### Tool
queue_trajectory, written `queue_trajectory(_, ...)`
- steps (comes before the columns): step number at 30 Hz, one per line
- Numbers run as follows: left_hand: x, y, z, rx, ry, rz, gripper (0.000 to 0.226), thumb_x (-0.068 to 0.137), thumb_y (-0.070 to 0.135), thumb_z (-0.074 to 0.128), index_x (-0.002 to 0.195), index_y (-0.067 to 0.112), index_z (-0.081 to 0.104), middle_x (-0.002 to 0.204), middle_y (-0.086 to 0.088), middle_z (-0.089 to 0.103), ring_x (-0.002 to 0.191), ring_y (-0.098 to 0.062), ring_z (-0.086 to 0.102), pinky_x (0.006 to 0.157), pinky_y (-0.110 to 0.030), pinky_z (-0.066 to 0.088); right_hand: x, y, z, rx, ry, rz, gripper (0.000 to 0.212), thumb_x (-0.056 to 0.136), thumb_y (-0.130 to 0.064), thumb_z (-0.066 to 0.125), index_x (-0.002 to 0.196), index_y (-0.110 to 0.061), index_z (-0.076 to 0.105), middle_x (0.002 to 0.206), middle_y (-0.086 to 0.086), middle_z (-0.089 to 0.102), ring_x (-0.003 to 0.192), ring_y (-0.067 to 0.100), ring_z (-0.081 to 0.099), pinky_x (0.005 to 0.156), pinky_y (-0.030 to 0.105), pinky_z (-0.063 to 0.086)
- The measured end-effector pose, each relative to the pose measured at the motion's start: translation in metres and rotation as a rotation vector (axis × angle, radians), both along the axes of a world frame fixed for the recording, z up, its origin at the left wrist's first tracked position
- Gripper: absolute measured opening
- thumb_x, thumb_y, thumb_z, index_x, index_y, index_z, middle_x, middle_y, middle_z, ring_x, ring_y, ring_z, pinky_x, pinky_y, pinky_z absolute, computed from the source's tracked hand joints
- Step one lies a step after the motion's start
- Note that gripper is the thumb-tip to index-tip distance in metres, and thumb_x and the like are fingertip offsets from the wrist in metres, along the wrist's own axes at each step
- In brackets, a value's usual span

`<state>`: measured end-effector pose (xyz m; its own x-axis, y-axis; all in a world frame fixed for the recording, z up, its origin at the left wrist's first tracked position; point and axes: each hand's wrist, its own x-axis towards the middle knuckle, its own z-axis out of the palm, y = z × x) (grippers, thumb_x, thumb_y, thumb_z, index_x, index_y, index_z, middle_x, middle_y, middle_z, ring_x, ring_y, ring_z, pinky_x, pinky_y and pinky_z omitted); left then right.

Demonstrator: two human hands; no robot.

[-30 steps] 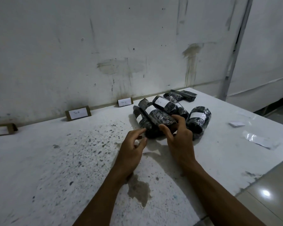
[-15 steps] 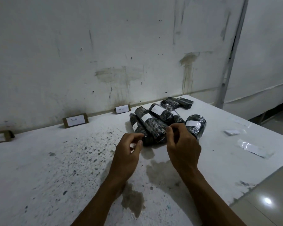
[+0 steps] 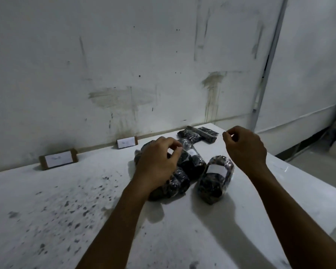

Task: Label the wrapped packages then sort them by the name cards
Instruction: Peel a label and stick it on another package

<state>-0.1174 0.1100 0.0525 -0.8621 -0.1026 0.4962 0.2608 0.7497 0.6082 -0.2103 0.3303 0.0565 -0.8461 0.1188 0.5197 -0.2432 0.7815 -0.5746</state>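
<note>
the wrapped packages (image 3: 182,171) are lying in a dark heap on the desk (image 3: 66,210), in front of the nearer of the two name cards (image 3: 126,142) propped against the wall. one labelled package (image 3: 214,178) is sitting just right of the heap, white label up. a second ago both hands were low at the heap's near edge; now the left hand (image 3: 158,164) is hovering over the heap, fingers curled, its grip apparently holding nothing, though contact is hard to tell. the right hand (image 3: 244,147) is lifting away to the right, thumb and forefinger pinched as if on something tiny; i cannot tell what. labelling is probably continuing, with sorting toward the farther card (image 3: 57,159) not yet begun.
</note>
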Motion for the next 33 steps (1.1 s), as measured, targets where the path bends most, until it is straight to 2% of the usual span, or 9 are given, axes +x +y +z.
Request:
queue_trajectory(5,-0.032,-0.008,0.003,0.016,-0.077,0.049,0.030,0.088,0.056,0.048,0.103,0.038,0.068,0.105,0.018,0.068,0.104,-0.012,0.065,0.098,-0.049,0.050,-0.076,0.017,-0.012,-0.008,-0.084,0.133,0.024,0.100,-0.040,0.053,0.089,-0.026,0.069,0.082,-0.004,0.069,0.081,0.023,0.064,0.073,0.038,0.050)
queue_trajectory(8,-0.039,-0.013,-0.005,0.045,-0.084,0.087,0.028,0.092,0.052,0.051,0.106,0.036,0.070,0.106,0.017,0.069,0.099,-0.008,0.065,0.098,-0.050,0.049,-0.117,0.018,-0.022,0.111,-0.158,0.212,0.022,0.102,-0.034,0.054,0.088,-0.021,0.066,0.085,0.000,0.069,0.082,0.024,0.063,0.068,0.034,0.044)
queue_trajectory(12,-0.043,-0.019,-0.011,0.112,-0.063,0.101,0.017,0.099,0.040,0.058,0.109,0.035,0.071,0.107,0.018,0.069,0.099,-0.006,0.065,0.100,-0.050,0.049,-0.167,0.009,-0.046,0.235,-0.204,0.278,0.016,0.100,-0.022,0.058,0.102,-0.010,0.069,0.107,0.009,0.066,0.095,0.026,0.060,0.084,0.039,0.048)
queue_trajectory(17,-0.043,-0.014,-0.015,0.074,-0.082,0.102,0.018,0.097,0.044,0.056,0.108,0.037,0.069,0.100,0.020,0.067,0.099,-0.008,0.062,0.093,-0.045,0.052,-0.201,-0.008,-0.072,0.403,-0.297,0.316,0.035,0.101,-0.029,0.054,0.134,-0.018,0.057,0.136,0.014,0.046,0.120,0.038,0.050,0.099,0.054,0.046)
queue_trajectory(22,-0.041,-0.006,-0.011,0.059,-0.076,0.084,0.016,0.099,0.038,0.058,0.110,0.034,0.070,0.103,0.019,0.068,0.092,0.001,0.063,0.101,-0.045,0.049,-0.207,-0.008,-0.072,0.483,-0.253,0.284,0.024,0.097,-0.032,0.061,0.118,-0.020,0.062,0.124,0.009,0.053,0.110,0.034,0.053,0.093,0.048,0.048)
queue_trajectory(26,-0.040,-0.004,-0.007,0.083,-0.085,0.069,0.016,0.100,0.036,0.059,0.110,0.033,0.070,0.105,0.019,0.068,0.093,0.002,0.064,0.100,-0.042,0.050,-0.197,0.001,-0.067,0.466,-0.255,0.309,0.018,0.089,-0.019,0.074,0.100,-0.011,0.063,0.111,0.010,0.052,0.096,0.031,0.056,0.085,0.045,0.051)
queue_trajectory(28,-0.040,-0.004,-0.007,0.098,-0.092,0.062,0.016,0.100,0.034,0.059,0.111,0.031,0.071,0.105,0.018,0.068,0.094,0.003,0.063,0.096,-0.036,0.053,-0.191,0.009,-0.068,0.443,-0.220,0.307,0.012,0.087,-0.011,0.073,0.093,-0.010,0.063,0.107,0.011,0.052,0.091,0.031,0.056,0.081,0.043,0.050)
queue_trajectory(31,-0.038,0.000,-0.006,0.115,-0.082,0.040,0.015,0.101,0.032,0.059,0.109,0.030,0.071,0.099,0.019,0.068,0.090,0.009,0.062,0.077,-0.008,0.049,-0.178,0.018,-0.064,0.372,-0.150,0.273,0.008,0.090,-0.006,0.068,0.088,-0.010,0.062,0.104,0.012,0.052,0.083,0.026,0.053,0.073,0.035,0.045)
queue_trajectory(33,-0.036,0.005,-0.005,0.137,-0.088,0.020,0.012,0.101,0.032,0.059,0.106,0.032,0.070,0.095,0.021,0.068,0.088,0.011,0.061,0.066,-0.004,0.045,-0.166,0.023,-0.056,0.293,-0.111,0.232,0.007,0.090,-0.006,0.069,0.089,-0.008,0.063,0.102,0.011,0.052,0.081,0.023,0.050,0.071,0.030,0.039)
